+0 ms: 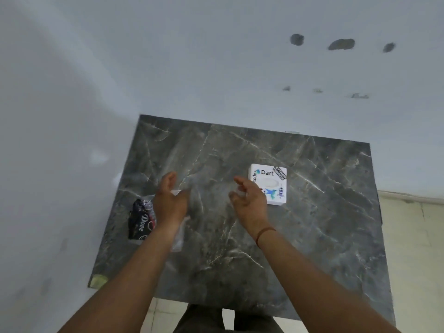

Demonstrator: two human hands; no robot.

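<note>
A dark grey marble table (312, 224) fills the middle of the head view. My left hand (169, 199) hovers over its left part with fingers relaxed, above a clear plastic bag (179, 239) that holds a black Dove packet (140, 221). My right hand (249, 200) is raised near the table's centre, fingers loosely bent and holding nothing. Just beyond it lies a white square box (272, 181) printed "Dart" with stickers; the hand hides its near left corner.
A pale grey wall (216, 68) with several dark patches rises behind and left of the table. Light floor tiles (415, 236) show to the right. A worn greenish corner (97, 281) marks the table's near left edge.
</note>
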